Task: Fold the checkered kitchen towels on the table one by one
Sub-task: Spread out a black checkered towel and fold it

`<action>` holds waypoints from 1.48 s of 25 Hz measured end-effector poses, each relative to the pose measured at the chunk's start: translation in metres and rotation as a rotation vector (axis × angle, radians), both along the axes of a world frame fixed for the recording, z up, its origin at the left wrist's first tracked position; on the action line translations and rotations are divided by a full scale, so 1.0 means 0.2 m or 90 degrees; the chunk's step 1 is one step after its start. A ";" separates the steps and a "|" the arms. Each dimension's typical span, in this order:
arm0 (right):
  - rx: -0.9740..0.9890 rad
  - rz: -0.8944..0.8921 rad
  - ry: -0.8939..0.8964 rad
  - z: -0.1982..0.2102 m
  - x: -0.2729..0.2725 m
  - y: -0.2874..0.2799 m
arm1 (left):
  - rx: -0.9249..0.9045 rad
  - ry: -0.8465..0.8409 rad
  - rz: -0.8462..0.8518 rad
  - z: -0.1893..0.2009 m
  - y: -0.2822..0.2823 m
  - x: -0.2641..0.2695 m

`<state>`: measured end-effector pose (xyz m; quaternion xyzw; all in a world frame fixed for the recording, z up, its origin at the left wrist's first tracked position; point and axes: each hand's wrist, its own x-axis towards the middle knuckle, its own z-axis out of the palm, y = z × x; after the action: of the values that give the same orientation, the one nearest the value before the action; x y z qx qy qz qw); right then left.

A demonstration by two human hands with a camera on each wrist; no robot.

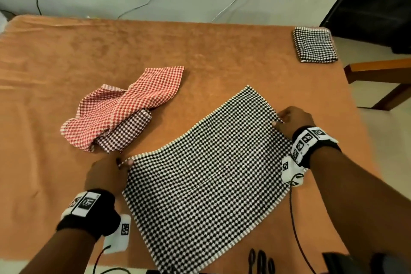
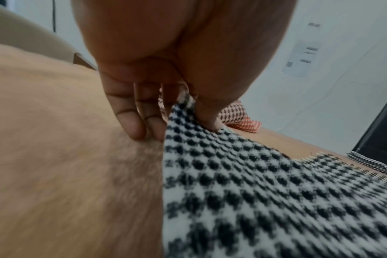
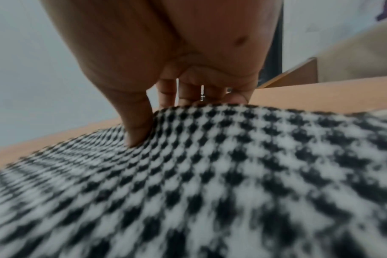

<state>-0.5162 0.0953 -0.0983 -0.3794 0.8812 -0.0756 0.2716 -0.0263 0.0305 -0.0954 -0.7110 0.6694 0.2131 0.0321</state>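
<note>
1. While both hands hold opposite spots on its edge, the black-and-white towel lies spread nearly flat on the orange-brown table in the head view, set at a slant, its near end hanging over the table's front edge. The left hand pinches the towel's left corner, and the right hand pinches the right edge. My reading is that the first fold of this towel is about to begin. The next move calls for both pinches to rise together and carry that side across to the opposite edge, hems matched. Beyond the left hand a heap of unfolded towels, red-checked over a darker one, waits its turn, and a folded towel sits at the far right corner.

2. Seen from the left wrist, the thumb presses the towel's corner against a finger behind it, so the cloth peaks up between them. Two other fingertips rest curled on the table just beside the hem. The weave is a thick, soft houndstooth, blurred close to the lens.

3. Seen from the right wrist, the right hand's thumb digs down into the towel, while the fingers curl behind a raised fold of cloth. That looks like a pinch, though the contact itself is hidden by the fabric.
</note>
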 end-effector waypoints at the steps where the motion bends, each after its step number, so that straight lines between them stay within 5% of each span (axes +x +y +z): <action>1: 0.005 -0.004 -0.022 0.01 -0.01 0.01 | -0.008 0.009 -0.007 0.00 -0.03 0.00; 8: -0.082 0.016 -0.116 0.06 -0.05 0.08 | -0.012 0.243 0.142 0.00 0.08 0.03; 11: -0.069 -0.014 -0.237 0.07 -0.10 0.17 | 0.022 0.272 0.142 0.02 0.09 0.04; 17: 0.009 -0.001 -0.191 0.07 -0.20 0.38 | -0.110 0.227 0.112 0.01 -0.06 -0.02; 22: 0.001 -0.015 -0.166 0.04 -0.22 0.51 | 0.081 0.341 0.282 0.05 0.26 0.05; 30: 0.007 -0.136 -0.271 0.07 -0.22 0.76 | 0.319 0.228 0.153 0.06 0.76 0.02; 34: 0.066 -0.092 -0.209 0.07 -0.21 0.89 | 0.521 0.264 0.009 0.12 0.77 0.05; 37: 0.208 0.019 -0.077 0.11 -0.23 0.90 | 0.536 0.174 -0.121 0.19 0.65 0.19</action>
<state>-0.5619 0.2754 -0.0756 -0.3381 0.8579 0.0504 0.3836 0.0108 0.1612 -0.0583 -0.5368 0.5845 0.5551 0.2492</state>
